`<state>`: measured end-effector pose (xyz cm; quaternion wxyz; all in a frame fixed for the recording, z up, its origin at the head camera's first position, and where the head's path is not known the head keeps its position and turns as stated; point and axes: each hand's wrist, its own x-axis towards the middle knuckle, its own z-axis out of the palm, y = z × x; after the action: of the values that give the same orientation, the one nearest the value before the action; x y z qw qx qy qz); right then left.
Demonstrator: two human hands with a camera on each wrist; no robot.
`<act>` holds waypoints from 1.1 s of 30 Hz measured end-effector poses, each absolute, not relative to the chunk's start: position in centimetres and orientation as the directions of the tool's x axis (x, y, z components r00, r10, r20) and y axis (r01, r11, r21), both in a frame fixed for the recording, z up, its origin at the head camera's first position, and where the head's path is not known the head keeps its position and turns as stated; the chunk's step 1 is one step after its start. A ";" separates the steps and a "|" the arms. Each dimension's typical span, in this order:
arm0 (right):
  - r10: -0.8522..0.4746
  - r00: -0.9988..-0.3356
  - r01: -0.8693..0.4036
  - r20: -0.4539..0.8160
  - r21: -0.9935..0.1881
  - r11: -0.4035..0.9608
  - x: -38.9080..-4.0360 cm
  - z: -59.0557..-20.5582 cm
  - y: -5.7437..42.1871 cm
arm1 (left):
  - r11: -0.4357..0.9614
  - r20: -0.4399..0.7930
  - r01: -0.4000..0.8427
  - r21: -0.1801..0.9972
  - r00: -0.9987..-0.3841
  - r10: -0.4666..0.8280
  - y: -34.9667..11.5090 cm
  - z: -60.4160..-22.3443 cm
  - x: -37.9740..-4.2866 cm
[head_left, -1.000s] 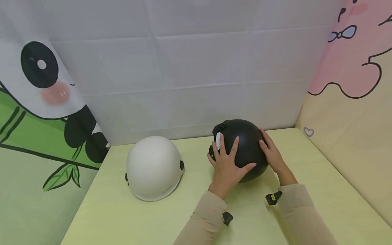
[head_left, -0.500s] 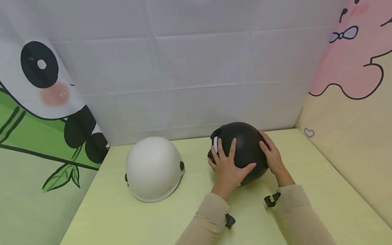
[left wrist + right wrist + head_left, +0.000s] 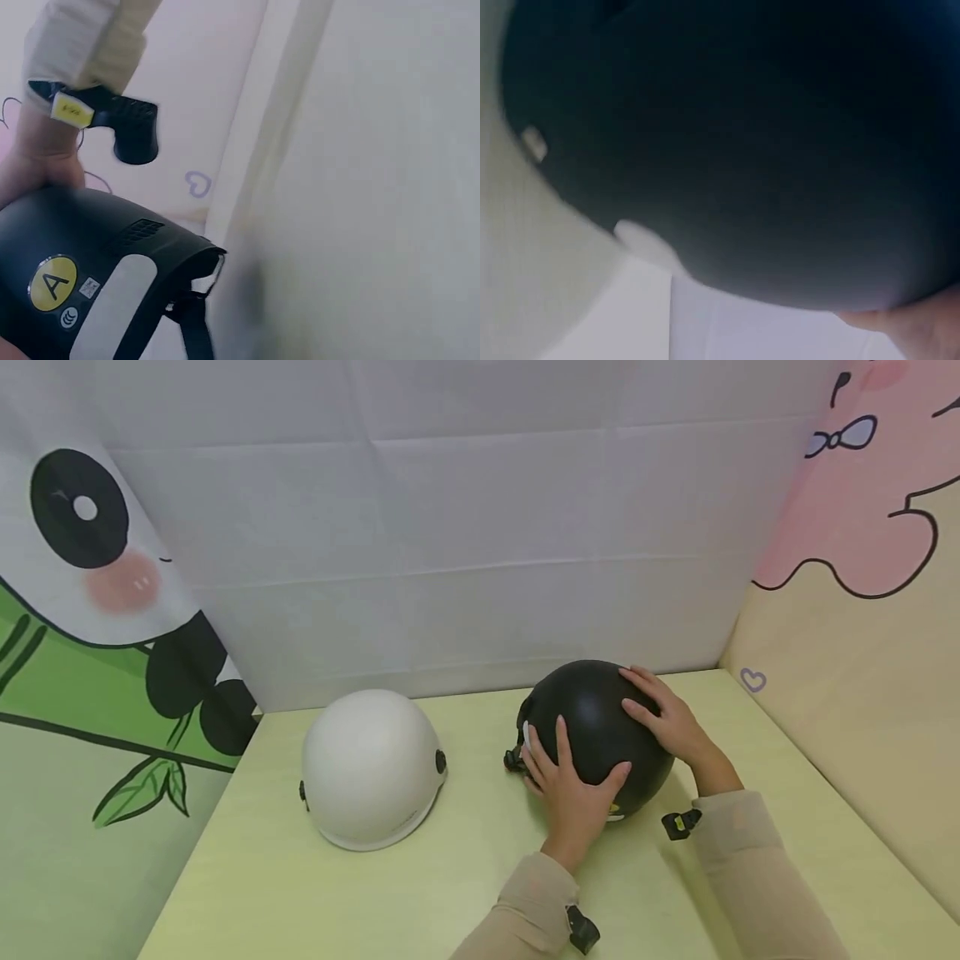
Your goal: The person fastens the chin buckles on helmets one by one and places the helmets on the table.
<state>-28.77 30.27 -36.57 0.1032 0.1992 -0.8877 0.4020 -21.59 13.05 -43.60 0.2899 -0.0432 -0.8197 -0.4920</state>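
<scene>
A black helmet (image 3: 588, 706) is between my two hands at the right of the table, leaning to one side. My left hand (image 3: 572, 793) presses its near left side with straight, spread fingers. Over its upper right lie the extended fingers of my right hand (image 3: 673, 725). Seen from the left wrist, the helmet carries a round yellow sticker (image 3: 52, 283) with an "A", a white stripe (image 3: 115, 307) and a dark strap (image 3: 195, 326) hanging below its edge. The dark shell fills most of the right wrist view.
A white helmet (image 3: 367, 760) stands dome up on the pale yellow-green table (image 3: 360, 902), left of the black one. A white cloth wall (image 3: 480, 518) rises along the back edge. Printed cartoon panels border both sides. A small black device (image 3: 681, 823) sits at the right cuff.
The black helmet has turned and come slightly nearer, bringing a yellow sticker into view at its lower edge. My right hand has shifted further over its top; my left hand is slightly lower and to the right.
</scene>
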 end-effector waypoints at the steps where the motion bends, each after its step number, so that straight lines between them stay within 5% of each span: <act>1: -0.285 -0.899 -0.439 0.334 -0.664 0.606 -28.7 -36.5 30.4 | 0.495 0.514 0.357 0.792 -0.828 -0.224 13.3 -43.8 -21.4; 20: -0.318 -0.886 -0.451 0.338 -0.464 0.762 -25.5 -30.8 31.3 | 0.184 0.526 0.495 0.849 -0.827 -0.200 15.9 -43.8 -20.8; 33: -0.344 -0.910 -0.414 0.231 -0.479 0.774 -28.2 -34.1 31.1 | 0.164 0.421 0.390 0.906 -0.873 -0.249 16.0 -45.9 -21.3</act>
<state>-28.18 31.14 -34.07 0.0653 0.2018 -0.9395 0.2689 -21.28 16.02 -45.93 0.2477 -0.0490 -0.7216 -0.6447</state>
